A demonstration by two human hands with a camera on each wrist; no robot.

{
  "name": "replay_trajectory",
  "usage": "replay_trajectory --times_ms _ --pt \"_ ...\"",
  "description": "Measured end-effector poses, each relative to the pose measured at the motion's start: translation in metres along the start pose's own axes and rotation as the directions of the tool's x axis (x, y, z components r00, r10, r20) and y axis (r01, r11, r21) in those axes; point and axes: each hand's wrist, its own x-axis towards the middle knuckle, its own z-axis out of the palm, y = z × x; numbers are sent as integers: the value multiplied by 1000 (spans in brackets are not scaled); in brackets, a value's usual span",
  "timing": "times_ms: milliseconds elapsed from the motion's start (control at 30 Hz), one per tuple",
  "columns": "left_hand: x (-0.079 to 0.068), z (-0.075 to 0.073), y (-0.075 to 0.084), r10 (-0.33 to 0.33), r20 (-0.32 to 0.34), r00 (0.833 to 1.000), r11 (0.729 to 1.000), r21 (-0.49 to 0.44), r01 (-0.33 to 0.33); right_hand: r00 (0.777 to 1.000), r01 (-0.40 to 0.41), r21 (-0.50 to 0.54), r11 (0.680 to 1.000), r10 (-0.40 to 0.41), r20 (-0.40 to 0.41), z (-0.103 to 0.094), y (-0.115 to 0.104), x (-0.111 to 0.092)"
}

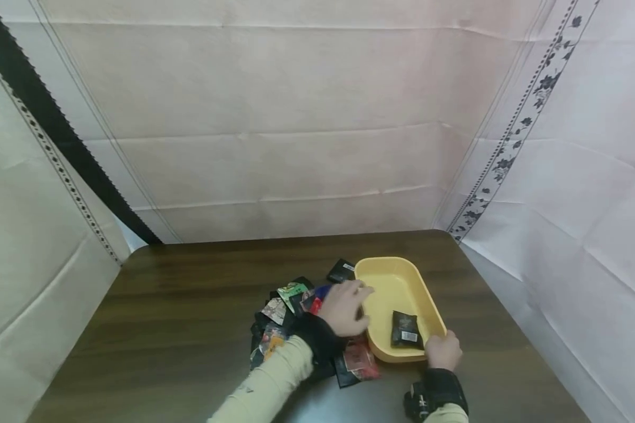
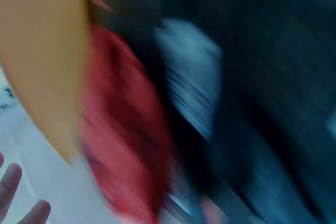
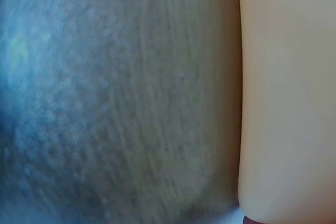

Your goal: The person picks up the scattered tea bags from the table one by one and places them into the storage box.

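A yellow plastic tray [image 1: 386, 276] stands on the right part of the table, with one small black packet [image 1: 406, 330] lying inside near its front end. My right hand [image 1: 443, 351] grips the tray's near right corner. Over the tray's left rim is my left hand [image 1: 345, 308], fingers extended and loosely spread, with nothing visible in its grasp. Beneath and left of it spreads a heap of small packets [image 1: 274, 310], black, green, red and patterned, partly hidden by the forearm. In the left wrist view a red packet [image 2: 126, 124] shows blurred beside the tray wall [image 2: 42, 51].
Behind the tray's far left corner lies another black packet [image 1: 341, 270]. A red and black packet [image 1: 361, 359] lies just in front of the tray's left side. The dark wooden table [image 1: 180, 341] is enclosed by white cloth hangings [image 1: 275, 129] at the back and sides.
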Motion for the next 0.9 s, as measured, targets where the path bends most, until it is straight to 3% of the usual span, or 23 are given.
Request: replay_trajectory --times_ms 100,200,333,433,633,700,900 --pt "-17 1 -25 -52 28 998 997 64 51 1000 -7 21 1000 7 9 6 -3 -1" --pt "-27 8 -37 -73 127 989 990 127 57 1000 -9 19 1000 9 -9 7 -4 0" --pt "-31 20 -41 -54 223 973 982 191 11 1000 -21 13 1000 21 -3 4 -3 0" --pt "-31 28 -42 -43 259 965 977 212 -13 999 -37 22 999 37 13 2 -2 -1" --pt "-26 30 -39 -83 343 936 974 228 3 999 -39 25 999 38 19 -1 -2 -2" --pt "-24 29 -36 -82 346 935 972 233 -1 999 -40 20 999 40 9 -3 0 -2" --pt "-21 19 -41 -73 268 961 981 190 21 999 -36 26 999 36 12 0 -3 -3"
